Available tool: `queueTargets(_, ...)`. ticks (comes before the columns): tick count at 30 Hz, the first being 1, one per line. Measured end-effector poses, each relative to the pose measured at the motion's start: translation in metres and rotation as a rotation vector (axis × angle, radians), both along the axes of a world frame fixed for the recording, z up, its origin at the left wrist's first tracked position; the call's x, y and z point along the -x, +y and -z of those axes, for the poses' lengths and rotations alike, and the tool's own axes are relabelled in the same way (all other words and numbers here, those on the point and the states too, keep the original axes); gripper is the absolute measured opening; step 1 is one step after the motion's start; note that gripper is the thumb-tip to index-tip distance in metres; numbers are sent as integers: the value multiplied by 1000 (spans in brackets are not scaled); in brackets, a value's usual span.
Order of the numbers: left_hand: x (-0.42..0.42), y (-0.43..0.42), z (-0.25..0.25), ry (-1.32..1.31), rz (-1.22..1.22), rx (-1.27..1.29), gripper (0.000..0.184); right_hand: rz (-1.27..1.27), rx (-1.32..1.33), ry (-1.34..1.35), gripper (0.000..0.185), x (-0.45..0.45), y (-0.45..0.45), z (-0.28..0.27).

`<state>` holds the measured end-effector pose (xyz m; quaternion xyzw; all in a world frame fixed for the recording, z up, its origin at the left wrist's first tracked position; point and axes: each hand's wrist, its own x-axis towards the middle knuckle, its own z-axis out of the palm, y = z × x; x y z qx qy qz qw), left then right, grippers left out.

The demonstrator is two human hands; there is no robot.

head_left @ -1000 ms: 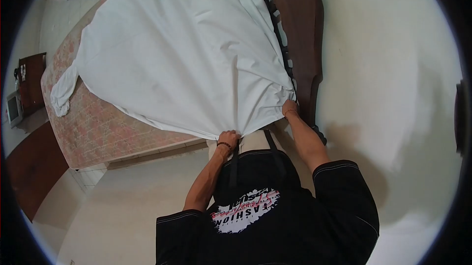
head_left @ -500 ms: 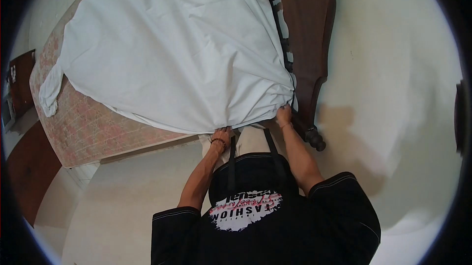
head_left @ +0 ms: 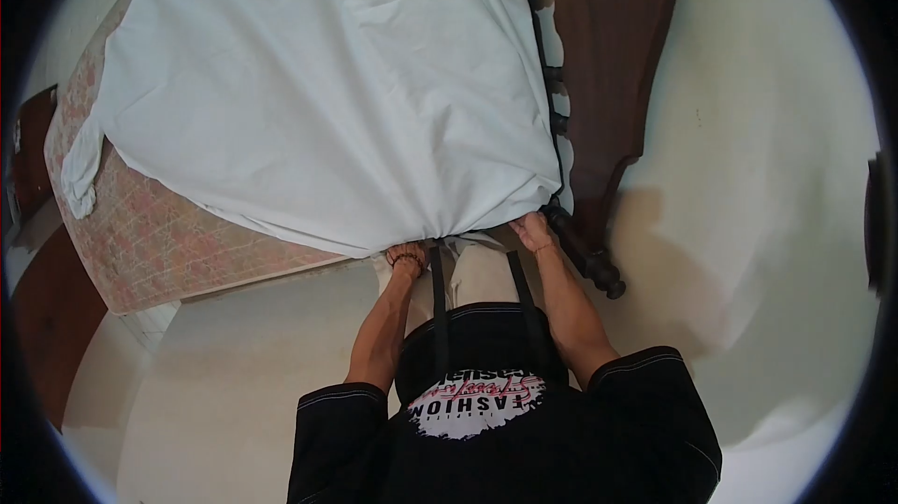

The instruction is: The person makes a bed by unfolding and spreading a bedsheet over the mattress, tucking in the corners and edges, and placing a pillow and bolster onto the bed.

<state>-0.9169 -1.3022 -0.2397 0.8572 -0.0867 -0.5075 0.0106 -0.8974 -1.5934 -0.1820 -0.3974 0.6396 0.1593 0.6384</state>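
A white bed sheet (head_left: 309, 83) covers much of the floral mattress (head_left: 178, 223), its near edge gathered in folds at the corner by the headboard. My left hand (head_left: 407, 256), with a dark bead bracelet at the wrist, is closed on the sheet's near edge; its fingertips are partly hidden. To the right, beside the headboard post, my right hand (head_left: 533, 232) grips the sheet at the mattress corner. Its fingers go partly out of sight under the cloth.
A dark wooden headboard (head_left: 613, 64) with a turned post (head_left: 599, 270) rises just right of my right hand. Beyond it is a pale wall (head_left: 739, 177). A twisted end of the sheet (head_left: 82, 172) lies at the mattress's far left. Dark wooden furniture (head_left: 56, 317) stands at the left.
My right hand has shifted slightly left and down, lower at the mattress edge. My left hand has moved a little left. The bunched sheet near the corner is drawn down and smoother.
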Motion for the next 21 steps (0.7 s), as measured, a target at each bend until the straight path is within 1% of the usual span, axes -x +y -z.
queueTargets(1, 16, 6, 15, -169, -3, 39, 41, 66, -84, -19, 29, 0, 1, -3)
queueTargets(2, 1, 3, -3, -167, -5, 38, 41, 64, -85, -16, 29, 1, 1, 0)
queueTargets(4, -28, -3, -31, -13, -146, -53, 44, -513, 2, 200, 25, 3, 2, 12)
queueTargets(5, -26, -2, -29, -13, -150, -49, 44, -516, 6, 201, 25, 8, -3, 28)
queueTargets(7, -17, 9, -21, -19, -199, 0, 41, -772, -279, 483, 24, 24, -20, 75)
queueTargets(8, -18, 11, -15, -23, -202, 2, 41, -775, -276, 480, 24, 25, -25, 82)
queueTargets(10, -22, 16, -9, 131, -22, 73, 42, -803, -306, 446, 20, 28, -29, 88)
queueTargets(11, -24, 21, -28, 70, 56, 175, 42, -802, -307, 440, 20, 28, -26, 79)
queueTargets(12, -33, 27, -41, 64, 58, 170, 42, -496, -260, 210, 20, 30, -21, 67)
queueTargets(13, -40, 34, -53, 185, 134, 253, 43, -186, -211, -14, 21, 29, -16, 55)
queueTargets(14, -48, 38, -63, 305, 213, 337, 44, -182, -214, -22, 21, 23, -15, 45)
queueTargets(15, -51, 40, -76, 228, -159, 297, 39, 198, -222, -22, 25, 17, -17, 36)
queueTargets(16, -44, 48, -73, 227, -151, 296, 39, 582, -224, -17, 28, 15, -16, 30)
queueTargets(17, -31, 61, -57, 269, -414, 399, 40, 603, -221, -113, 36, 14, -11, 31)
queueTargets(18, -16, 69, -41, 309, -682, 499, 41, 609, -222, -115, 36, 5, -4, 26)
queueTargets(19, 0, 74, -28, 344, -935, 470, 39, 703, -186, -177, 36, -6, 5, 16)
queueTargets(20, 7, 76, -23, 346, -929, 467, 39, 795, -147, -239, 38, -11, 8, 16)
queueTargets(21, 15, 78, -18, 255, -886, 458, 37, 804, -145, -234, 38, -15, 9, 18)
